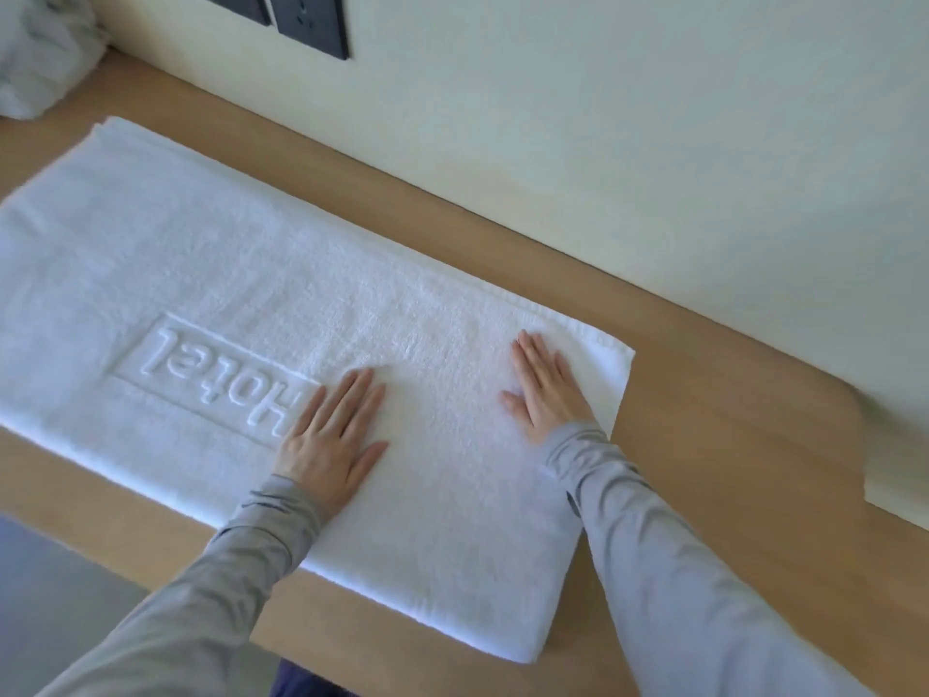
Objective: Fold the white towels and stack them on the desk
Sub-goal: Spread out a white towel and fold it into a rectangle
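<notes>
A long white towel (211,274) with an embossed "Hotel" mark lies flat along the wooden desk (729,445), folded lengthwise into a strip. My left hand (334,435) rests flat on it with straight fingers, just right of the mark. My right hand (545,384) lies flat on the towel close to its right end, fingers straight and pointing away from me. Both arms wear grey sleeves.
A heap of white cloth (40,57) sits at the desk's far left corner. Dark wall sockets (309,22) are mounted on the pale wall behind. A white object (895,485) shows at the right edge. The desk's front edge runs below the towel.
</notes>
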